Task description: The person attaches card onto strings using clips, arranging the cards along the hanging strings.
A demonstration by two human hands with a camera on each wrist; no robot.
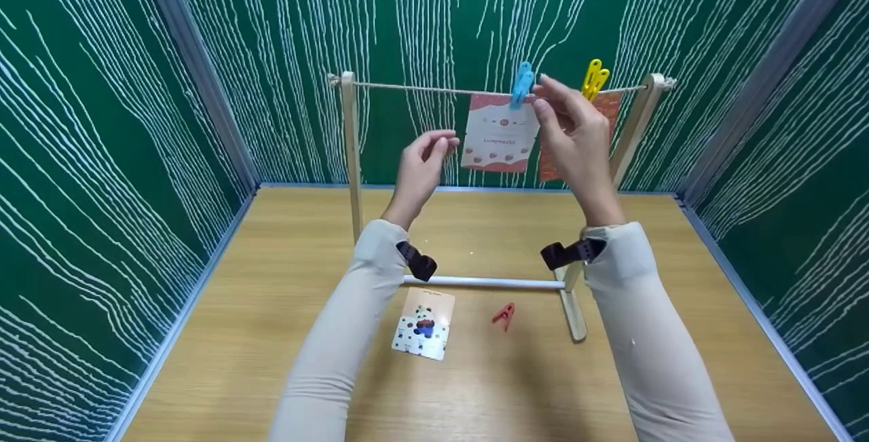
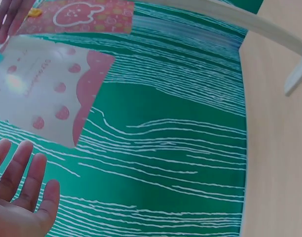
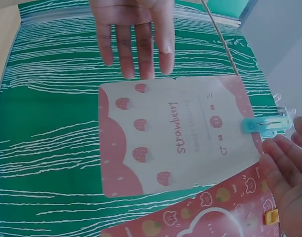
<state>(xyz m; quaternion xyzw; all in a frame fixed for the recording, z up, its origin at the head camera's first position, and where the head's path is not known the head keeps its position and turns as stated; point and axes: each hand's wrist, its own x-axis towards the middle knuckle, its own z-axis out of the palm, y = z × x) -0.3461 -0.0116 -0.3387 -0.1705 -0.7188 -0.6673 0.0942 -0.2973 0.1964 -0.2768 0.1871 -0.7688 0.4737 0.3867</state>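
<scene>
A white and pink strawberry card [image 1: 499, 136] hangs from the cord [image 1: 421, 87], held at its top edge by a light blue clothespin [image 1: 522, 85]. Beside that clothespin is my right hand [image 1: 574, 130], thumb and forefinger apart, fingertips right at the card's upper corner. In the right wrist view these fingers [image 3: 284, 168] lie close to the blue clothespin [image 3: 267, 124]. My left hand [image 1: 421, 167] hovers left of the card with loose fingers and holds nothing. Behind my right hand, a red-orange card [image 1: 609, 113] hangs under a yellow clothespin [image 1: 595, 81], partly hidden.
The cord runs between two wooden posts [image 1: 352, 150] of a stand with a white lower bar [image 1: 489, 283]. On the wooden table [image 1: 285, 279] lie a panda card [image 1: 424, 325] and a red clothespin [image 1: 504, 317]. Green walls [image 1: 421, 21] with white streaks enclose the table.
</scene>
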